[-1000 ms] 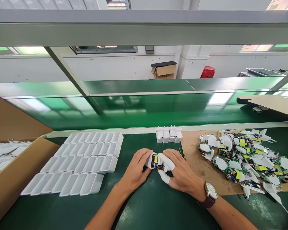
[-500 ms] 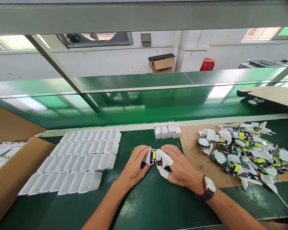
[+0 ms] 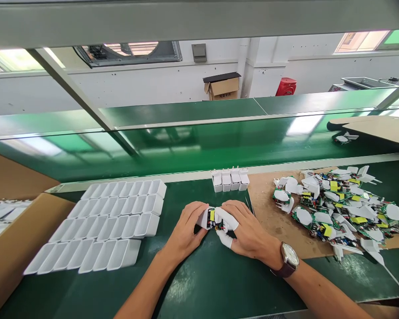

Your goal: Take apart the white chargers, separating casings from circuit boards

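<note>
My left hand [image 3: 185, 230] and my right hand [image 3: 244, 231] meet over the green mat, both closed around one small white charger shell [image 3: 206, 218]. A circuit board with a yellow part [image 3: 213, 217] sits in its open end. White finger cots cover my right thumb and forefinger, and a watch [image 3: 288, 259] is on that wrist. Rows of empty white shells [image 3: 113, 226] lie to the left. A pile of circuit boards with white plug caps [image 3: 335, 208] lies to the right on brown cardboard [image 3: 272, 221].
Several assembled white chargers [image 3: 230, 179] stand in a row just beyond my hands. A cardboard box [image 3: 16, 248] with white parts is at the far left. A green conveyor belt [image 3: 199, 141] runs behind the mat, under a metal frame.
The view has tilted down and shifted slightly. My hands stay together on the shell and board, with only small finger movement.
</note>
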`<state>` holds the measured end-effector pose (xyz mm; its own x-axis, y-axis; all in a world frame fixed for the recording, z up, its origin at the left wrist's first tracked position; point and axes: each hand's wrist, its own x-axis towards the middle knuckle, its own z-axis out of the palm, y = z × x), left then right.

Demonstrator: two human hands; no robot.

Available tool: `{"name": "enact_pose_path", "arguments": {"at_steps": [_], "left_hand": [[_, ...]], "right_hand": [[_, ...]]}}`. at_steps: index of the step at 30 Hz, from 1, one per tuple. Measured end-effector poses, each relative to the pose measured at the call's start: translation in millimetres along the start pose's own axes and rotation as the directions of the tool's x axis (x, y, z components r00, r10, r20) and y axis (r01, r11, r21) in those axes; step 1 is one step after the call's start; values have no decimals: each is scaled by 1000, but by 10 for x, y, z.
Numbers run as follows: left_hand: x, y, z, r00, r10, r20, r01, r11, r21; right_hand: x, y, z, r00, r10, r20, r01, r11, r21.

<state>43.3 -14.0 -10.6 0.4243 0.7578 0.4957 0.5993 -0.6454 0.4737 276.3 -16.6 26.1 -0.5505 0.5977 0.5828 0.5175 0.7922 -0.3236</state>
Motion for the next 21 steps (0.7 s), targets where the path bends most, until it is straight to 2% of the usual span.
{"name": "enact_pose_path", "arguments": {"at_steps": [10,21], "left_hand": [[22,26,1,1000,23,-6,-23,1000,-13],[10,50,20,999,-5,32,7,999,-34]], "right_hand": [[12,-24,6,1000,-18,8,18,1000,-13],[-58,25,89,998,45,49,-48,996,69]]}}
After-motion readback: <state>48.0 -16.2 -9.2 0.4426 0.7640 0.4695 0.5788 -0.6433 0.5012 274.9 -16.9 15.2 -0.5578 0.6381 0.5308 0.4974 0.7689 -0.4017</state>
